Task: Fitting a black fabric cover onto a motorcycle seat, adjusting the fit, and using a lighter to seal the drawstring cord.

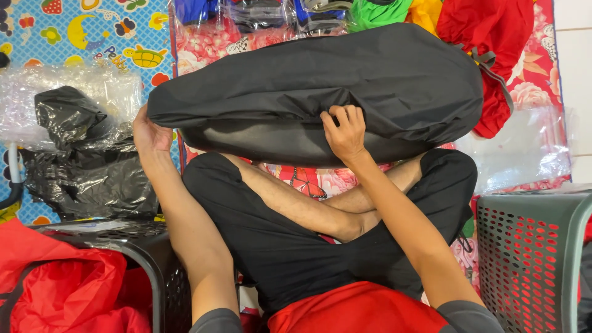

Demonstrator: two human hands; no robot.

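A long padded cushion in a black fabric cover (320, 86) lies across my crossed legs, stretching left to right. My left hand (150, 132) grips its left end, fingers tucked behind the cover. My right hand (345, 131) pinches a fold of the black cover along the near edge, right of the middle. Below that fold a smooth dark inner surface (277, 145) shows.
Crumpled black plastic bags (80, 160) and clear wrap (68, 86) lie to the left. A dark basket (154, 259) with red fabric (55, 283) stands at near left, a grey perforated basket (530, 259) at near right. Red, green, yellow and blue garments (487, 31) sit behind the cushion.
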